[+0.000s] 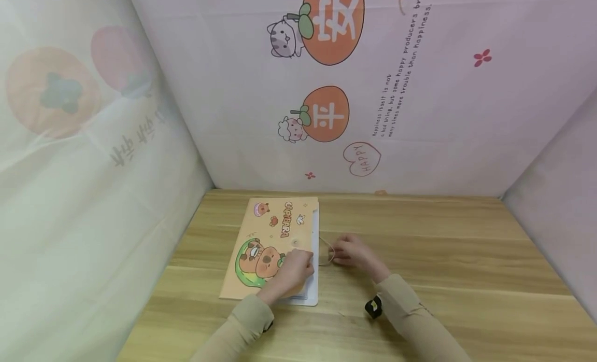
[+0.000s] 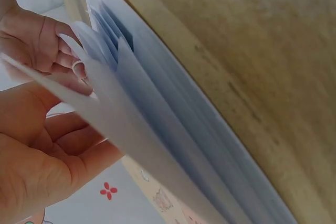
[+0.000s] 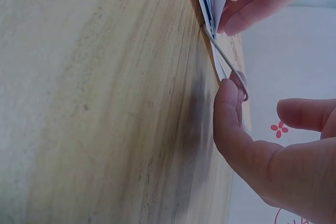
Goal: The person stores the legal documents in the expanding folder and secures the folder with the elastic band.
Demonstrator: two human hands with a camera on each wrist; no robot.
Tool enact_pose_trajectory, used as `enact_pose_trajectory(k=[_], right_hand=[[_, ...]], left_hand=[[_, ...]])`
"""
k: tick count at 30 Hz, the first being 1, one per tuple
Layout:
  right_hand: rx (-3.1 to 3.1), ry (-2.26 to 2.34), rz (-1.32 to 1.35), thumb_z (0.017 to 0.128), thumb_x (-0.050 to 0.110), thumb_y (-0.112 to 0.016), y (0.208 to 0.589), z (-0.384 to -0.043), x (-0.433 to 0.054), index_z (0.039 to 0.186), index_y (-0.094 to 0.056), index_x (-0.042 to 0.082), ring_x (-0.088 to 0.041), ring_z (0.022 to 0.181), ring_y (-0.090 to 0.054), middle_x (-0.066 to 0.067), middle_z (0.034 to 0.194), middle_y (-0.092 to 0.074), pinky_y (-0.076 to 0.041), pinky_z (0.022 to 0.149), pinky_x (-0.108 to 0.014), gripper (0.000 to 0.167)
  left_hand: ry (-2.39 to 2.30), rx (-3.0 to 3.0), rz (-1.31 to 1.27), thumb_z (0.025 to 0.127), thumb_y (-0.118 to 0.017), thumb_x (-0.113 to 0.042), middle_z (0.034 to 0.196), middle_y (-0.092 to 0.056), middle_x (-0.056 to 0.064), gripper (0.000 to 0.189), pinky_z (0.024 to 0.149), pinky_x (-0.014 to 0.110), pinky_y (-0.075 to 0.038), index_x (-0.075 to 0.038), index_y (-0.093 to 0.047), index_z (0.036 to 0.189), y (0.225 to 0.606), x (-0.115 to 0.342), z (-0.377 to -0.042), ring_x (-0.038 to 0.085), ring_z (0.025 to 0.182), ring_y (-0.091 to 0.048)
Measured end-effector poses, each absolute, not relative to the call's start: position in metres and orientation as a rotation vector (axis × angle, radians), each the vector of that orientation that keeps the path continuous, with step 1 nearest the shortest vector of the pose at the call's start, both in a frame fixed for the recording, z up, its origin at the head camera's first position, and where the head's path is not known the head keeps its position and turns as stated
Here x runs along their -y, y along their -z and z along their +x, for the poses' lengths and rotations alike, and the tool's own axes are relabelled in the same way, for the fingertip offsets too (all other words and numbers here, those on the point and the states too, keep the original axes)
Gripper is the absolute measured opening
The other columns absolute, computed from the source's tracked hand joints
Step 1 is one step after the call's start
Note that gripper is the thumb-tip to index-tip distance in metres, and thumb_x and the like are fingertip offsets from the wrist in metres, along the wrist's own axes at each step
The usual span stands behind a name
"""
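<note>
On the tabletop lies a tan folder (image 1: 242, 227) with capybara drawings, white inner sheets (image 2: 173, 124) fanned along its right side. My left hand (image 1: 291, 268) lies across the cover, its fingers curled at the right edge, pinching the cover in the left wrist view. A thin beige elastic cord (image 1: 333, 251) loops out from that same edge. It runs round a finger of my right hand (image 1: 354, 253), drawn away from the folder. In the right wrist view the cord (image 3: 226, 59) is taut and the right thumb stands apart from the fingers.
A wood-grain table (image 1: 443, 258) extends to the right of the folder. White cloth walls (image 1: 420, 159) with printed fruit and lettering rise behind it and on both sides. A small black device (image 1: 373, 307) sits at the right wrist.
</note>
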State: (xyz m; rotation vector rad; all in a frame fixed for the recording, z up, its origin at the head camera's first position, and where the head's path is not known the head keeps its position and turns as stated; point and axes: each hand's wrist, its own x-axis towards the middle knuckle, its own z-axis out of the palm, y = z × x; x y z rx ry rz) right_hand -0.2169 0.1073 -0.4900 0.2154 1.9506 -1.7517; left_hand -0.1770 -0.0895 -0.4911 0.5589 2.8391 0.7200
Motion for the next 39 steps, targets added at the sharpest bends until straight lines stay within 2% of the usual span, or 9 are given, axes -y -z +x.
enact_pose_trajectory(k=[7,11,15,18,21,25,30,33,39], right_hand=[[-1.949,1.734,0.158,0.099,0.009,-0.048,0.489,-0.215,-0.107,0.123,-0.051,-0.014,-0.013,0.084,-0.069,-0.022,0.111,-0.071,-0.058,0.079,-0.026,0.034],[-1.949,1.729,0.111,0.098,0.006,-0.045,0.492,-0.217,-0.106,0.128,-0.048,-0.017,-0.015,0.089,-0.070,-0.025,0.118,-0.069,-0.058,0.081,-0.027,0.037],[-1.938,1.725,0.067,0.097,0.002,-0.045,0.494,-0.220,-0.105,0.131,-0.046,-0.017,-0.016,0.092,-0.071,-0.027,0.123,-0.066,-0.059,0.084,-0.029,0.039],[-1.939,1.721,0.038,0.097,0.002,-0.048,0.493,-0.223,-0.103,0.129,-0.050,-0.015,-0.016,0.092,-0.071,-0.028,0.122,-0.066,-0.058,0.087,-0.030,0.036],[-1.953,1.710,-0.043,0.097,0.002,-0.048,0.491,-0.226,-0.098,0.128,-0.051,-0.015,-0.020,0.098,-0.071,-0.030,0.125,-0.063,-0.057,0.091,-0.032,0.035],[-1.965,1.711,-0.123,0.097,0.000,-0.048,0.489,-0.229,-0.088,0.129,-0.052,-0.015,-0.028,0.110,-0.068,-0.032,0.130,-0.059,-0.056,0.095,-0.034,0.036],[-2.002,1.695,-0.139,0.095,-0.002,-0.052,0.490,-0.231,-0.072,0.130,-0.054,-0.013,-0.023,0.108,-0.067,-0.031,0.133,-0.059,-0.055,0.096,-0.032,0.036],[-2.052,1.652,-0.186,0.095,-0.001,-0.052,0.491,-0.232,-0.065,0.131,-0.054,-0.012,-0.026,0.113,-0.066,-0.029,0.134,-0.058,-0.054,0.098,-0.034,0.038],[-2.231,1.469,-0.309,0.096,0.005,-0.055,0.497,-0.230,-0.060,0.133,-0.057,-0.007,-0.023,0.111,-0.064,-0.022,0.132,-0.063,-0.054,0.091,-0.028,0.039]], left_hand=[[-0.561,-2.917,0.676,0.086,-0.072,-0.015,0.060,-0.046,-0.005,0.012,0.048,0.018,-0.032,-0.008,-0.064,0.081,0.497,0.092,-0.181,0.006,0.053,-0.038],[-0.548,-2.900,0.720,0.085,-0.074,-0.015,0.069,-0.059,0.000,0.014,0.054,0.020,-0.040,-0.005,-0.068,0.093,0.499,0.096,-0.181,0.009,0.061,-0.048],[-0.538,-2.865,0.770,0.084,-0.075,-0.013,0.103,-0.073,0.011,0.036,0.082,0.029,-0.056,-0.002,-0.066,0.117,0.503,0.104,-0.180,0.021,0.092,-0.068],[-0.542,-2.823,0.799,0.085,-0.074,-0.013,0.130,-0.066,0.016,0.049,0.105,0.038,-0.049,0.000,-0.060,0.130,0.504,0.111,-0.179,0.029,0.120,-0.063],[-0.520,-2.778,0.836,0.087,-0.073,-0.015,0.142,-0.057,0.016,0.051,0.113,0.041,-0.042,-0.001,-0.058,0.134,0.502,0.117,-0.180,0.031,0.133,-0.055],[-0.454,-2.744,0.903,0.090,-0.070,-0.019,0.148,-0.053,0.014,0.048,0.114,0.040,-0.041,-0.003,-0.059,0.134,0.502,0.121,-0.180,0.029,0.137,-0.051],[-0.380,-2.761,1.016,0.090,-0.070,-0.020,0.143,-0.057,0.014,0.044,0.110,0.038,-0.046,-0.003,-0.062,0.130,0.502,0.123,-0.180,0.028,0.132,-0.056],[-0.347,-2.776,1.052,0.090,-0.071,-0.021,0.140,-0.060,0.013,0.045,0.106,0.034,-0.049,-0.004,-0.062,0.130,0.504,0.123,-0.181,0.026,0.128,-0.059],[-0.412,-2.754,1.051,0.088,-0.073,-0.022,0.140,-0.060,0.012,0.046,0.105,0.034,-0.049,-0.005,-0.062,0.129,0.503,0.126,-0.182,0.025,0.126,-0.061]])
